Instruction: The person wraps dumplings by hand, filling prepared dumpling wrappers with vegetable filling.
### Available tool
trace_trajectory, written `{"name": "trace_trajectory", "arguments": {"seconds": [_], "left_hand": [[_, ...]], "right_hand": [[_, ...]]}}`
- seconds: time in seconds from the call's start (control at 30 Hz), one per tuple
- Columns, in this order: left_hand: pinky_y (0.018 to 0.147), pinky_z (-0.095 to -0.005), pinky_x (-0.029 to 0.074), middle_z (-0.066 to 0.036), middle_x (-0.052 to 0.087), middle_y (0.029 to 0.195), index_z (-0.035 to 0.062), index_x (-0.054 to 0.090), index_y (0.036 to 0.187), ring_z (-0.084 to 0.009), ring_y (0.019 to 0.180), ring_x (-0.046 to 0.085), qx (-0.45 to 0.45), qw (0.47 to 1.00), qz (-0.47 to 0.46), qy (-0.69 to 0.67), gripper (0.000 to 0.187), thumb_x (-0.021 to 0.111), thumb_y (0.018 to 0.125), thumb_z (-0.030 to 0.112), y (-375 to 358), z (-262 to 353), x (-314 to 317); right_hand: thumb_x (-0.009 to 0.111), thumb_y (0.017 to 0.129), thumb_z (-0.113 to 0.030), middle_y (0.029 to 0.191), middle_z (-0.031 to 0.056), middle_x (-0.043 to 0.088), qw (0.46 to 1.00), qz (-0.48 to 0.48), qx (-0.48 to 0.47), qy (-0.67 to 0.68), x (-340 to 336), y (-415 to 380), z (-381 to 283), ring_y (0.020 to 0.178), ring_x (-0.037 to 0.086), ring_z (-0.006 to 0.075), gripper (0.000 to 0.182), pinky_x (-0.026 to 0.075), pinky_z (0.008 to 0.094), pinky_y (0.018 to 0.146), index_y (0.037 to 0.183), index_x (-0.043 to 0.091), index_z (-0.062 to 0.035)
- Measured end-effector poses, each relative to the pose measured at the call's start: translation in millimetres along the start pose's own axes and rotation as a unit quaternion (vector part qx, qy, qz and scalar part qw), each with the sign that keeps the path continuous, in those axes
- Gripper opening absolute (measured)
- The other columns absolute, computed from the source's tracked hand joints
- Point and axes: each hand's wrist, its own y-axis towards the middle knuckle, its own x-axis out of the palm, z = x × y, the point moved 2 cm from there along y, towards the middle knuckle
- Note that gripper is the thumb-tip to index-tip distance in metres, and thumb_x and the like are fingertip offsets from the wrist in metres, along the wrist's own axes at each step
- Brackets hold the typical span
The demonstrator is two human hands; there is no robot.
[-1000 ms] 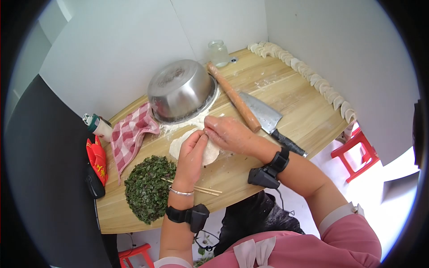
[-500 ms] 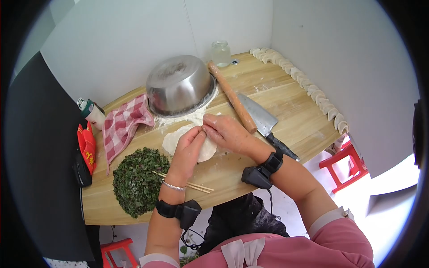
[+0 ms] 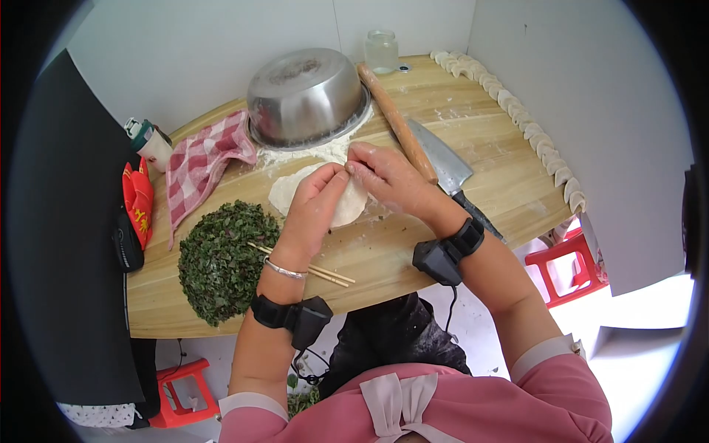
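Over a flat piece of rolled dough [image 3: 286, 193], my left hand [image 3: 314, 210] and my right hand [image 3: 388, 177] meet with their fingertips pinched together. Both hands are closed; whatever lies between the fingers is hidden by them. More of the pale dough shows just below my right hand. A heap of chopped green leaves [image 3: 225, 266] lies left of my left forearm, with chopsticks [image 3: 325, 276] against its right side. Beyond my right hand, a wooden rolling pin [image 3: 399, 122] lies partly across the blade of a cleaver [image 3: 449, 164].
An upturned steel basin [image 3: 306, 103] rests on spilled flour. Folded dumplings [image 3: 533, 134] line the table's right edge. A glass jar [image 3: 381, 53] stands at the back. On the left are a checked cloth [image 3: 210, 166], a bottle [image 3: 153, 148] and a red packet [image 3: 139, 199].
The head view has tilted down, so the table sits higher in the picture. My hands stay pinched together over the dough, with only slight finger movement.
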Motion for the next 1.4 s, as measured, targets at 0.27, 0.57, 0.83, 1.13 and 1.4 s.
{"name": "trace_trajectory", "arguments": {"seconds": [0.27,0.57,0.83,1.13,1.4], "left_hand": [[0.069,-0.0179,0.041,0.005,0.056,0.087,0.0009,0.058,0.102,-0.0008,0.078,0.049,0.007,1.0,0.024,-0.017,0.019,0.048,0.097,0.017,-2,4,1],[0.066,-0.0177,0.041,0.004,0.057,0.088,0.0021,0.057,0.103,-0.0012,0.077,0.05,0.004,0.999,0.029,-0.027,0.02,0.047,0.097,0.018,-2,4,2],[0.064,-0.0189,0.044,0.0,0.061,0.093,0.0021,0.056,0.109,-0.0032,0.078,0.056,0.017,0.996,0.057,-0.066,0.026,0.047,0.098,0.024,1,0,2],[0.053,-0.0238,0.042,-0.004,0.063,0.09,0.005,0.053,0.113,-0.0119,0.071,0.062,-0.013,1.0,-0.002,0.01,0.029,0.041,0.099,0.028,-4,8,4],[0.058,-0.0218,0.045,-0.003,0.065,0.093,0.0026,0.057,0.111,-0.0086,0.078,0.061,0.012,0.999,0.025,-0.026,0.026,0.05,0.096,0.023,-1,3,5]], "right_hand": [[0.049,0.091,-0.018,0.071,0.0237,0.051,0.994,0.003,0.071,0.078,0,0,3,0.069,0.05,0.0413,0.022,0.041,0.0425,0.063,0.083,0.05,0.0026],[0.047,0.094,-0.019,0.065,0.0133,0.044,0.999,0.039,-0.011,-0.016,2,-1,-4,0.061,0.042,0.0239,0.025,0.037,0.0355,0.058,0.081,0.047,0.0017],[0.048,0.093,-0.02,0.066,0.0191,0.049,1.0,-0.001,0.021,0.018,1,1,4,0.063,0.051,0.0334,0.025,0.042,0.04,0.063,0.081,0.051,0.0022],[0.046,0.097,-0.023,0.066,0.0047,0.049,0.969,-0.01,0.128,0.209,0,-2,-5,0.055,0.043,0.0101,0.029,0.037,0.0263,0.051,0.077,0.049,-0.0009],[0.044,0.097,-0.024,0.066,0.002,0.047,0.995,0.042,-0.025,0.083,2,1,4,0.053,0.042,0.009,0.03,0.036,0.0253,0.049,0.077,0.049,-0.0024]]}}
